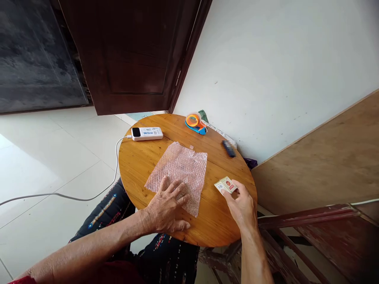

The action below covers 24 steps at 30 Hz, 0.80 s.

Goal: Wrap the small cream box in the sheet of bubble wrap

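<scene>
A sheet of pinkish bubble wrap [183, 165] lies spread on the round wooden table [139, 157]. My left hand [170, 203] rests on its near part, palm down with fingers spread, the thumb touching the wood. On the right side of the table, my right hand [241, 203] grips a small cream-coloured box [226, 184] between thumb and fingers. The box has a red label and a barcode on its visible faces. It is held to the right of the bubble wrap, apart from it.
A white handheld device [147, 133] with a dark screen has a cable [116, 157] running off to the left. Toward the back stands an orange and blue tape dispenser [195, 123]. A dark blurred object [229, 148] lies near the right edge, by the white wall [266, 79].
</scene>
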Available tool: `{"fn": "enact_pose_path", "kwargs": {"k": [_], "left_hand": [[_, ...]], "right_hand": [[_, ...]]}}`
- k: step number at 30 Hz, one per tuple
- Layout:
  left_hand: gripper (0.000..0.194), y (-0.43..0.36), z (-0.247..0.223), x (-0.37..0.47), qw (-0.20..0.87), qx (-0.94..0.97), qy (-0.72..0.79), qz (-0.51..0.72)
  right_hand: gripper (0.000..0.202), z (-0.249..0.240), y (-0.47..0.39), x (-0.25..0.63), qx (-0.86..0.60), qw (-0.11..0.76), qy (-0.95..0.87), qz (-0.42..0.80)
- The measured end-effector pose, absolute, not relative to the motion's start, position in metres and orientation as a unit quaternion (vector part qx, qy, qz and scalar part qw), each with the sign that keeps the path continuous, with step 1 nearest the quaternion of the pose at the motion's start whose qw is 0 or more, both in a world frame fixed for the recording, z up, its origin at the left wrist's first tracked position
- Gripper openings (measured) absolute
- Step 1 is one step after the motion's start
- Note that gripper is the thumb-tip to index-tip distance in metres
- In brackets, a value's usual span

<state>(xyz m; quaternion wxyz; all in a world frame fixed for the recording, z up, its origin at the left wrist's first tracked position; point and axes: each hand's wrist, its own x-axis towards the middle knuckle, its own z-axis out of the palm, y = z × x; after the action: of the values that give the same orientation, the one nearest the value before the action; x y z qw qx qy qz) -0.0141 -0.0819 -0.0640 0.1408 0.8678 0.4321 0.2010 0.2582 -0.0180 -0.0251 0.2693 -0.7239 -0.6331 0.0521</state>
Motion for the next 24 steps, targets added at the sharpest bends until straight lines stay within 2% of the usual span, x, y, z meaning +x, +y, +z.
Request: {"fn": "enact_pose_path", "kwargs": {"k": [2,4,7,10,13,18,24], "left_hand": [[0.083,-0.082,-0.064,-0.014,0.139,0.868,0.432,0.202],[0.083,-0.081,-0.064,-0.014,0.138,0.867,0.434,0.203],[0.086,-0.08,-0.063,-0.013,0.142,0.866,0.432,0.205],[0.085,-0.08,-0.06,-0.013,0.146,0.865,0.423,0.227],[0.064,-0.083,-0.056,-0.015,0.147,0.84,0.438,0.285],[0.021,-0.087,-0.058,-0.019,0.12,0.772,0.537,0.318],[0.012,-0.084,-0.062,-0.018,0.092,0.791,0.536,0.281]], "right_hand": [[0.05,-0.012,-0.025,0.234,-0.671,0.35,-0.646,0.099],[0.047,0.001,-0.029,0.203,-0.584,0.394,-0.693,0.157],[0.043,0.006,-0.026,0.161,-0.49,0.373,-0.758,0.213],[0.043,-0.009,-0.011,0.141,-0.489,0.316,-0.79,0.191],[0.046,-0.033,0.002,0.142,-0.51,0.273,-0.791,0.2],[0.056,-0.054,0.006,0.154,-0.489,0.306,-0.775,0.259],[0.049,-0.058,0.004,0.155,-0.478,0.327,-0.759,0.298]]}}
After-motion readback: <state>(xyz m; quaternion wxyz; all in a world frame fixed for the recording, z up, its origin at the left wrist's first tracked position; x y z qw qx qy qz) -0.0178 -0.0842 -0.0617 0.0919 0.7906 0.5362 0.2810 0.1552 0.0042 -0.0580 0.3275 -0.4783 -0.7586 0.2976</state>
